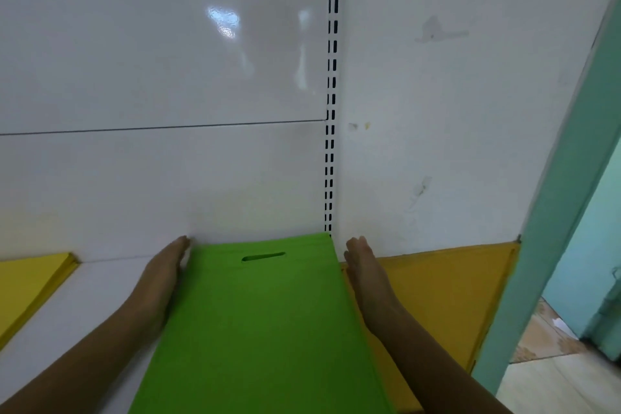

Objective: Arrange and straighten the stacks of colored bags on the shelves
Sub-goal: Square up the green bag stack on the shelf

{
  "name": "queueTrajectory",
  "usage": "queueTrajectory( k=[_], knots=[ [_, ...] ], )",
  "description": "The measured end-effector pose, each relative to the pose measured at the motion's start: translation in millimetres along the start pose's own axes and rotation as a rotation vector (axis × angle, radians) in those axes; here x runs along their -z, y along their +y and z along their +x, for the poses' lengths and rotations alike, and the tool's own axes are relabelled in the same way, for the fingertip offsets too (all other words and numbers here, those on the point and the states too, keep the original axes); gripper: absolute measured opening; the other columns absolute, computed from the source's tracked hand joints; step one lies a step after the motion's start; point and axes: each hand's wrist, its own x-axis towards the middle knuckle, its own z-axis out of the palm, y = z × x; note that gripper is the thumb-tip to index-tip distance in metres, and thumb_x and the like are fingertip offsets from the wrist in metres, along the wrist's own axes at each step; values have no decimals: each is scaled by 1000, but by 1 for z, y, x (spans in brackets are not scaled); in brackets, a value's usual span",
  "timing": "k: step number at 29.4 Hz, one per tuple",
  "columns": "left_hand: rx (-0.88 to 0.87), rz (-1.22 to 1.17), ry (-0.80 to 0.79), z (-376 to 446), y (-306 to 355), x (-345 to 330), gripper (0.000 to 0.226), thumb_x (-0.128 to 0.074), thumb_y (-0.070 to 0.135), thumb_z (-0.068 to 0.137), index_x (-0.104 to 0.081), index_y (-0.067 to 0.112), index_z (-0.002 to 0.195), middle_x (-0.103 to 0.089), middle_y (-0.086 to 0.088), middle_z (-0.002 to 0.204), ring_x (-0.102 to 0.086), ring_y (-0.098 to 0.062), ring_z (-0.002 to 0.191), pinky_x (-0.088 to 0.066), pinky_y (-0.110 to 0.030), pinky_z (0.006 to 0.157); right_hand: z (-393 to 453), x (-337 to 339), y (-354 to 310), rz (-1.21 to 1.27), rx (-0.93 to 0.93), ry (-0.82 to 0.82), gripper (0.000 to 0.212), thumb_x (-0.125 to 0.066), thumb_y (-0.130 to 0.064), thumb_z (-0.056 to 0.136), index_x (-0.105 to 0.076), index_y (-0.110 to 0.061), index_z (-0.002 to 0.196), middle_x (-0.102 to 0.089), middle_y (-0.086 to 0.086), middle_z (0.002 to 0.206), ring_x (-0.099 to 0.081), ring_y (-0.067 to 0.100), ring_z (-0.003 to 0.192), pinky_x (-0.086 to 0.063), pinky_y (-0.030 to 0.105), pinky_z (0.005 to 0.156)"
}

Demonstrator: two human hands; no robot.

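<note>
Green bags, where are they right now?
The green bags lie mid-shelf in the head view, between the left hand and right hand, left of the orange stack.

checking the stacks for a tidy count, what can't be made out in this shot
- Head view: near end of the green stack is cut off by the bottom edge.
- Yellow stack: mostly beyond the left edge.
- Orange stack: left part hidden by the right hand and forearm.
- Left hand: its palm faces away.
</note>
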Motion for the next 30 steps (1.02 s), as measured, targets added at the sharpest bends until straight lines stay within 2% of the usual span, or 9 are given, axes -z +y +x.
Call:
queueTrajectory(
  k=[3,5,8,12,14,17,23,27,30],
  knots=[
    [3,98,-33,-9,-1,-19,34,-38,37,100,-54,18,124,-55,0,119,-58,-12,97,-36,-23,88,-1,-3,-1,-15,-40,-35,41,-28,-44,101,-64,-27,91,-70,-17,71,-66,-2,63,-50,15,53],
    [23,0,18,-1,1,-10,35,-36,32,101,-55,11,121,-57,-7,123,-59,-6,100,-39,-28,93,2,4,2,21,-45,-36,46,-28,-50,99,-62,-22,113,-69,-9,101,-68,6,80,-52,20,64],
    [33,-101,45,12,-1,5,44,-30,26,102,-38,4,140,-44,-6,144,-41,-13,130,-27,-29,110,4,9,3,30,-9,21,62,-28,-56,96,-34,-20,145,-39,-2,148,-45,14,127,-35,25,95],
    [18,59,-73,-9,-3,-18,24,-38,32,100,-57,20,107,-58,13,90,-60,2,77,-36,-23,83,2,-6,-5,-49,-35,-50,41,-27,-48,100,-63,-28,96,-67,-4,94,-65,3,78,-51,18,64],
    [24,52,-52,1,-5,-11,34,-34,34,101,-56,13,118,-61,5,109,-62,-2,94,-37,-25,90,3,-10,-5,-45,-28,-69,46,-26,-51,99,-64,-27,92,-68,0,93,-67,10,80,-53,24,68],
    [-7,-38,68,19,-6,12,48,-30,30,102,-36,6,143,-41,-7,146,-39,-17,133,-25,-31,112,2,-6,-9,5,9,-4,49,-25,-54,97,-47,-28,132,-54,-5,130,-56,15,116,-44,27,92],
    [29,140,57,8,-6,-14,41,-35,43,99,-56,17,122,-60,-2,120,-57,-23,106,-41,-30,88,0,-19,-12,-100,-34,-75,67,-22,-64,92,-48,-17,132,-54,4,130,-56,18,113,-45,34,99],
    [-38,18,116,18,2,3,34,-34,32,101,-51,17,126,-48,-8,140,-52,-18,116,-35,-33,103,2,-9,-17,-10,-5,-24,63,-18,-58,96,-26,-22,147,-35,-4,147,-40,18,131,-36,30,98],
    [-56,337,4,7,-10,-9,35,-37,38,100,-54,22,125,-48,-6,139,-51,-21,117,-36,-35,101,-3,-20,-13,-49,-36,-59,62,-21,-61,95,-52,-20,128,-58,2,126,-56,17,113,-46,36,98]
  ],
)
